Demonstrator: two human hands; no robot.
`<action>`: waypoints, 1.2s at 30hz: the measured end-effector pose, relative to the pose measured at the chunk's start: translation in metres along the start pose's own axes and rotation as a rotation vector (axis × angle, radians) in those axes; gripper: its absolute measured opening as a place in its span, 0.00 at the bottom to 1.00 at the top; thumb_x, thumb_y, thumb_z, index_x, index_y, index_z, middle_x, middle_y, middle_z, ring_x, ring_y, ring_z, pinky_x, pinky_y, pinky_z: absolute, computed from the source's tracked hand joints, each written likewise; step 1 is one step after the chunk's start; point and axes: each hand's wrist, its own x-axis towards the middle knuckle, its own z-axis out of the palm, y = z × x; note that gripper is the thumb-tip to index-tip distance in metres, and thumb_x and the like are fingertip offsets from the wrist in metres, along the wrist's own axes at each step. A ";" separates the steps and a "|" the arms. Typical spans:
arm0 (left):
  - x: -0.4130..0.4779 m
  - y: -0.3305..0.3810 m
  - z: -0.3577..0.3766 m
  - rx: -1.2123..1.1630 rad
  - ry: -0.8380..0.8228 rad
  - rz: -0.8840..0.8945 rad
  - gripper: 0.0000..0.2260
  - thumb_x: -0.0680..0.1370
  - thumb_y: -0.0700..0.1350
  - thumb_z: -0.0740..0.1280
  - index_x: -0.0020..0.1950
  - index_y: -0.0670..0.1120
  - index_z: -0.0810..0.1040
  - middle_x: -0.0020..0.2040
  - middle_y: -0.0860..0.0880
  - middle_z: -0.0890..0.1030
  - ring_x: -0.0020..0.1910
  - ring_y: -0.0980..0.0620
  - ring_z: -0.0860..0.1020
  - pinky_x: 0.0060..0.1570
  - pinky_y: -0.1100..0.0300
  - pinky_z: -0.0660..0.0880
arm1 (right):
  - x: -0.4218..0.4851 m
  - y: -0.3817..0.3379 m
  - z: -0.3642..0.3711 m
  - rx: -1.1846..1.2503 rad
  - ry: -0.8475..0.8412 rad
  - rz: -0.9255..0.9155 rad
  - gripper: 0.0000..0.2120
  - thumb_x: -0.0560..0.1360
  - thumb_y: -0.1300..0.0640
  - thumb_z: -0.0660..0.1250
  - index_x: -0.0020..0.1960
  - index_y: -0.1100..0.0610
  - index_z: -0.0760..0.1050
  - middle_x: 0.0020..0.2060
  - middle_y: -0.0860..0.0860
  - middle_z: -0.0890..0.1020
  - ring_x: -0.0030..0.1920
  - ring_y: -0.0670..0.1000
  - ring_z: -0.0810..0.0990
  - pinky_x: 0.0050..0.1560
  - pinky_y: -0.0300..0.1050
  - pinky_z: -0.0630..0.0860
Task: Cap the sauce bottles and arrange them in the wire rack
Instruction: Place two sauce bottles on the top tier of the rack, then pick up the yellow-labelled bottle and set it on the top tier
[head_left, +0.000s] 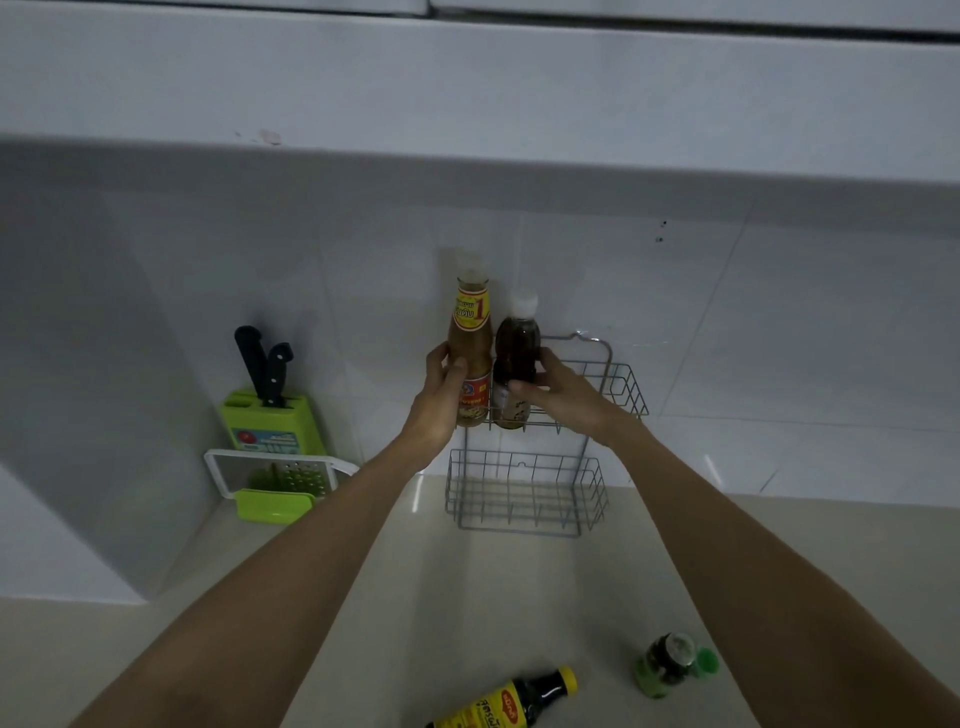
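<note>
Left hand (441, 395) gripped the tan bottle (470, 348), right hand (563, 392) the dark bottle (514, 358), hiding both labels partly; the rack (613, 384) behind.

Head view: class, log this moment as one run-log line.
left hand: holds tan sauce bottle | right hand: holds dark sauce bottle | grey wire rack: upper tier

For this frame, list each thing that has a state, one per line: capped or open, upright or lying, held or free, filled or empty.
Tall bottle: capped, upright, top tier, left hand gripping.
Dark bottle: capped, upright, top tier, right hand gripping.
Rack's lower tier: empty.
Yellow-capped bottle: lying on counter.
Green jar: open, cap beside it.
</note>
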 end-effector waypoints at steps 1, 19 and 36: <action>0.000 -0.002 0.000 0.004 0.005 0.002 0.21 0.83 0.55 0.51 0.76 0.56 0.54 0.65 0.50 0.72 0.56 0.52 0.74 0.50 0.62 0.69 | 0.000 0.003 0.004 -0.046 0.049 -0.024 0.29 0.76 0.43 0.66 0.72 0.49 0.60 0.65 0.54 0.77 0.58 0.47 0.76 0.49 0.37 0.72; -0.055 -0.051 0.019 0.140 0.301 -0.121 0.21 0.82 0.49 0.58 0.74 0.45 0.64 0.73 0.45 0.69 0.70 0.46 0.68 0.67 0.56 0.64 | -0.073 0.040 0.070 -0.145 0.619 -0.239 0.18 0.79 0.49 0.61 0.66 0.51 0.65 0.57 0.51 0.78 0.56 0.47 0.76 0.57 0.48 0.76; -0.177 -0.175 0.021 0.866 -0.695 -0.503 0.26 0.79 0.48 0.64 0.75 0.43 0.64 0.74 0.43 0.67 0.71 0.45 0.68 0.65 0.57 0.67 | -0.174 0.153 0.118 -0.270 -0.550 0.293 0.13 0.74 0.63 0.70 0.56 0.63 0.73 0.51 0.62 0.78 0.46 0.53 0.75 0.40 0.42 0.72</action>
